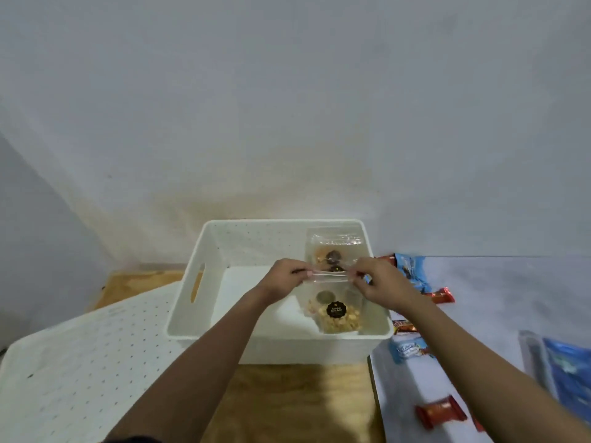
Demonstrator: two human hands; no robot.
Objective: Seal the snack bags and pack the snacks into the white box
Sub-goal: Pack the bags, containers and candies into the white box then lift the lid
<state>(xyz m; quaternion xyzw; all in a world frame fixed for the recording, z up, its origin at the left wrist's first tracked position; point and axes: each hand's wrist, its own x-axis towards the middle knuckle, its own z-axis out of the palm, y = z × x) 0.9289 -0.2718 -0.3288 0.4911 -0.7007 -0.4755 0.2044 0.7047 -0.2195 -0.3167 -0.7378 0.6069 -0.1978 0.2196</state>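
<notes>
Over the white box (192,314), I am pinching the light, crinkly, slippery clear snack bag (332,310) by its top strip, left hand (281,278) and right hand (379,282) at either end.

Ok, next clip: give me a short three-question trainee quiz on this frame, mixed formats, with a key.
1. True or false: the left hand and right hand both pinch the top strip of one clear snack bag above the white box.
2. Which part of the box holds another clear bag? A) far right B) near left C) middle
3. Fill in: the loose red-wrapped snack nearest the camera lies to the ____ of the box.

Key: 1 true; 2 A; 3 right
</notes>
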